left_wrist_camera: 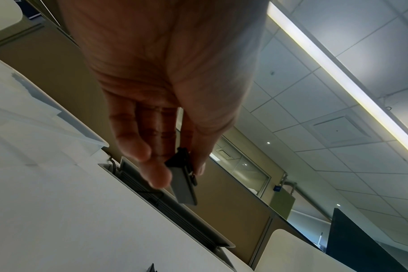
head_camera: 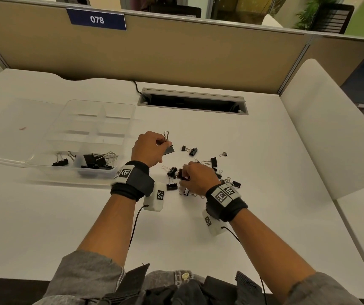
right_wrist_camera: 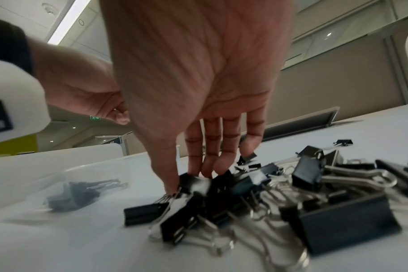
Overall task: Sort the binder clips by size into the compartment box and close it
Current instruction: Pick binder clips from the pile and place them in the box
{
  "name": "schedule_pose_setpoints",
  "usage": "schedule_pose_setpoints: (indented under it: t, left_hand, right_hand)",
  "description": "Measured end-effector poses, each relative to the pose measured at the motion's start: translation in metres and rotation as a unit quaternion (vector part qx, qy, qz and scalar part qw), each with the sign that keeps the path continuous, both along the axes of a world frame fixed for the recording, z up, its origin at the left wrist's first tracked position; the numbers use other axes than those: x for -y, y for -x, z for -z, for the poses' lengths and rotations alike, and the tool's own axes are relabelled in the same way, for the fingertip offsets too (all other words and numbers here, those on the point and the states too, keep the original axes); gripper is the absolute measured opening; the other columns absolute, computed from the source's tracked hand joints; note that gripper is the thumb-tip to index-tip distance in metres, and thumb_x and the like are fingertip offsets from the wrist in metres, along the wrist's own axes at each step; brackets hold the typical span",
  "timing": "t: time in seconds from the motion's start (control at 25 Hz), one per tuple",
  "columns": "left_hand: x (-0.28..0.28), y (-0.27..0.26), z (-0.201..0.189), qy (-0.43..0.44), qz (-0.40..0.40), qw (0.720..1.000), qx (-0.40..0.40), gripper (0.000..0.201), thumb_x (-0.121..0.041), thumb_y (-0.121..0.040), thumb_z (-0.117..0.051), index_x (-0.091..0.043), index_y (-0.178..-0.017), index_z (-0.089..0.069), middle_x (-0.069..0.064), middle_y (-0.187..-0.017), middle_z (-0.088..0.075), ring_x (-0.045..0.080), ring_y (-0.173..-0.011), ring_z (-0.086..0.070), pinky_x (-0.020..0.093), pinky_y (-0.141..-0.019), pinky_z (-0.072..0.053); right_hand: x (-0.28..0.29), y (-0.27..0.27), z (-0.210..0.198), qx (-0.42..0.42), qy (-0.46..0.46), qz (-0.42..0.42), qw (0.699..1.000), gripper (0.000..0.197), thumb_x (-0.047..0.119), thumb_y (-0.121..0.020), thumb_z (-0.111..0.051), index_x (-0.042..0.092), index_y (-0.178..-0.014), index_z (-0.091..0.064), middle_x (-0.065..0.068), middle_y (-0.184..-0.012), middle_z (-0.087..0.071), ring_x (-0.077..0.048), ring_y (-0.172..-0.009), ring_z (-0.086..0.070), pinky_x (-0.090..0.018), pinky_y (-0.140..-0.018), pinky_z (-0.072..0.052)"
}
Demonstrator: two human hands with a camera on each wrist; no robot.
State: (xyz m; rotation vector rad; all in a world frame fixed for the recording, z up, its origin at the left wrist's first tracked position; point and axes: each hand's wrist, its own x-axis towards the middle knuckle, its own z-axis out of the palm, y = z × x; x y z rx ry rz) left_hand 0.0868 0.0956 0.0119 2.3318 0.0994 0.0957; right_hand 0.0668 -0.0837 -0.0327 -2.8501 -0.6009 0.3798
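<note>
My left hand (head_camera: 165, 146) is raised above the desk and pinches a large black binder clip (head_camera: 168, 149) between thumb and fingers (left_wrist_camera: 156, 174); the clip (left_wrist_camera: 183, 182) hangs below them. My right hand (head_camera: 183, 178) reaches down into the loose pile of black clips (head_camera: 212, 170), and its thumb and fingertips (right_wrist_camera: 199, 171) pinch a smaller clip (right_wrist_camera: 193, 182) on the pile's left side. The clear compartment box (head_camera: 115, 128) stands open at the left. Several clips (head_camera: 97, 160) lie in its near right compartment and one or two clips (head_camera: 60, 161) in the near left one.
The box's clear lid (head_camera: 11, 128) lies flat to the left. A cable slot (head_camera: 192, 102) is cut into the white desk behind the pile, below a tan partition (head_camera: 154, 56). Stray clips (head_camera: 190, 150) lie apart between pile and slot.
</note>
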Motion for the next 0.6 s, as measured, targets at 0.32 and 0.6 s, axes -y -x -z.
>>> schedule_pose_setpoints:
  t: [0.32,0.6]
  left_hand:
    - [-0.007,0.001,-0.003,-0.004,-0.014,1.0,-0.003,0.017,-0.034,-0.088,-0.066,-0.019,-0.084,-0.071,0.002,-0.091,-0.071,0.02,-0.05,-0.067,0.038,-0.071,-0.058]
    - [-0.02,0.0,-0.001,-0.008,-0.033,0.999,0.003,0.019,-0.034,-0.087,-0.067,-0.016,-0.088,-0.073,0.004,-0.092,-0.072,0.022,-0.056,-0.067,0.036,-0.069,-0.057]
  right_hand:
    - [-0.034,-0.025,0.006,0.015,0.053,-0.011,0.998,0.053,0.051,-0.09,-0.056,0.016,-0.129,-0.057,-0.006,-0.126,-0.057,-0.026,-0.114,-0.054,-0.042,-0.093,-0.044]
    - [-0.029,-0.03,0.01,-0.031,-0.183,0.079,0.979,0.036,0.027,-0.078,-0.075,0.02,-0.108,-0.056,-0.001,-0.099,-0.068,-0.018,-0.084,-0.063,-0.036,-0.076,-0.055]
